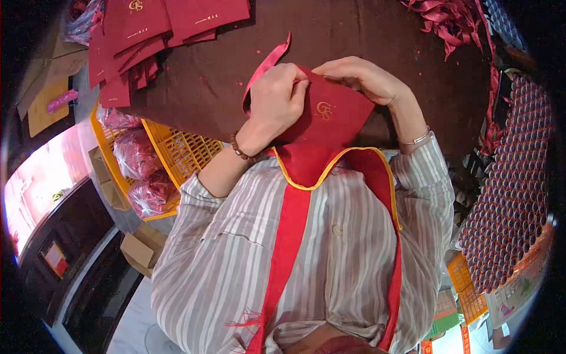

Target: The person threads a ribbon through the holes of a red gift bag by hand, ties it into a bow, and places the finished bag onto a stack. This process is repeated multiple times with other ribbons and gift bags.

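A dark red paper bag (335,115) with a gold monogram is held tilted above the brown cloth, close to my chest. My left hand (277,94) is closed, thumb and forefinger pinching the bag's upper left edge. From behind that hand a shiny red ribbon (273,59) curves upward, its free end pointing away from me. My right hand (362,79) curls around the bag's top right edge, and its fingertips are partly hidden behind the bag. Below the bag, a red apron (309,168) with yellow trim covers part of my striped shirt.
Stacked red bags (138,29) lie at the table's far left. A heap of red ribbons (451,23) sits at the far right of the brown tablecloth (194,76). Yellow crates (177,147) hold plastic-wrapped red bundles (137,154) at left. Rows of small round items (513,177) stand at right.
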A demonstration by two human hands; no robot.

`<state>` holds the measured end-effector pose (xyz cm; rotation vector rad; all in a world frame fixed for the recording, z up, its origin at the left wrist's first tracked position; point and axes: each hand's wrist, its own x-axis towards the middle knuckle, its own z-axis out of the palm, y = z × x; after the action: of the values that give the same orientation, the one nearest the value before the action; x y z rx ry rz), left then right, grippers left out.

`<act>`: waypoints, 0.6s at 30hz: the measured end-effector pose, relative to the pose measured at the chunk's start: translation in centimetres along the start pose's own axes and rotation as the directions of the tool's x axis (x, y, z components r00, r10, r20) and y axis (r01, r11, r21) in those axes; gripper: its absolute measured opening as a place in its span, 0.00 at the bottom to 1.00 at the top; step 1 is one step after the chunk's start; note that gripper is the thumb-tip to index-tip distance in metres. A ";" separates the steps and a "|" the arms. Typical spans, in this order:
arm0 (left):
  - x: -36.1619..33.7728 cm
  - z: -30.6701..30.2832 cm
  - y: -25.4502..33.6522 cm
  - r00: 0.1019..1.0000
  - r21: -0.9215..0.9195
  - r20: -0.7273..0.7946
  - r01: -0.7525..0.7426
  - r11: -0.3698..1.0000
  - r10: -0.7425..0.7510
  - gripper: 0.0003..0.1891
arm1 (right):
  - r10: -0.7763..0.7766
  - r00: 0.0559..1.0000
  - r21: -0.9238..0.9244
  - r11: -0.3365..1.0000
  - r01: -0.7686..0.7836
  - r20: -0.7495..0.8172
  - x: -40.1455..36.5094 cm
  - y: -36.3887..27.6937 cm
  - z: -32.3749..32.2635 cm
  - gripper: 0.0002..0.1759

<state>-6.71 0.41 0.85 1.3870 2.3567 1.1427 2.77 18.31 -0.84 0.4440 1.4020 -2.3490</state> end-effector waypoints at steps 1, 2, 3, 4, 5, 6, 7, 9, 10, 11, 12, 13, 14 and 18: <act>0.0 0.2 -0.1 0.998 0.024 -0.022 -0.061 0.998 0.061 0.04 | 0.028 0.999 0.002 1.000 -0.028 -0.037 -0.1 0.0 0.1 0.17; -0.1 0.4 -0.3 0.998 0.023 -0.021 -0.060 0.998 0.061 0.04 | 0.029 0.999 0.003 1.000 -0.029 -0.037 -0.2 -0.2 0.1 0.17; -0.2 0.7 -0.4 0.989 0.073 -0.051 -0.134 0.988 0.138 0.04 | 0.043 0.999 0.018 0.999 -0.043 -0.020 -0.2 -0.4 0.1 0.17; -0.2 0.8 -0.5 0.973 0.125 -0.076 -0.206 0.971 0.216 0.04 | 0.057 0.998 0.033 0.998 -0.057 -0.002 -0.3 -0.5 0.1 0.17; -0.2 0.7 -0.4 0.973 0.127 -0.077 -0.205 0.971 0.216 0.04 | 0.057 0.998 0.032 0.998 -0.057 0.000 -0.1 -0.1 -0.2 0.17; -0.3 0.6 -0.4 0.971 0.166 -0.032 -0.229 0.959 0.237 0.05 | -0.005 1.000 0.014 1.000 0.005 0.026 0.3 0.4 -0.3 0.17; -0.3 0.5 -0.3 0.966 0.204 0.014 -0.254 0.945 0.257 0.05 | -0.067 0.996 -0.002 0.998 0.067 0.052 0.5 0.7 -0.5 0.17; -0.2 0.4 -0.3 0.966 0.200 0.020 -0.256 0.946 0.257 0.06 | -0.015 0.999 -0.024 1.000 0.016 0.050 0.2 0.3 -0.2 0.17; -0.3 0.4 -0.6 0.970 0.131 0.002 -0.241 0.962 0.243 0.06 | 0.037 0.998 -0.046 0.998 -0.034 0.047 0.0 0.0 0.0 0.17; -0.3 0.5 -0.8 0.974 0.061 -0.014 -0.226 0.972 0.228 0.05 | 0.035 0.998 -0.046 0.998 -0.033 0.044 0.1 0.1 0.0 0.17; -0.4 0.7 -0.8 0.974 0.059 -0.015 -0.227 0.972 0.228 0.05 | 0.031 0.999 -0.038 0.999 -0.029 0.043 0.2 0.2 -0.1 0.17; -0.5 1.1 -0.7 0.977 -0.005 -0.044 -0.209 0.978 0.209 0.05 | 0.028 0.999 -0.029 0.999 -0.027 0.042 0.3 0.4 -0.2 0.17; -0.5 1.3 -0.6 0.980 -0.070 -0.073 -0.192 0.979 0.187 0.05 | 0.029 0.999 -0.030 0.999 -0.028 0.042 0.4 0.4 -0.3 0.17; -0.4 1.4 -0.4 0.992 -0.048 -0.072 -0.108 0.993 0.105 0.04 | -0.003 1.000 -0.092 0.996 0.005 0.024 0.3 0.1 0.1 0.16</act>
<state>-6.07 0.73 -0.49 1.4948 2.3060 1.2914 2.56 18.17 -0.98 0.3862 1.4938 -2.2743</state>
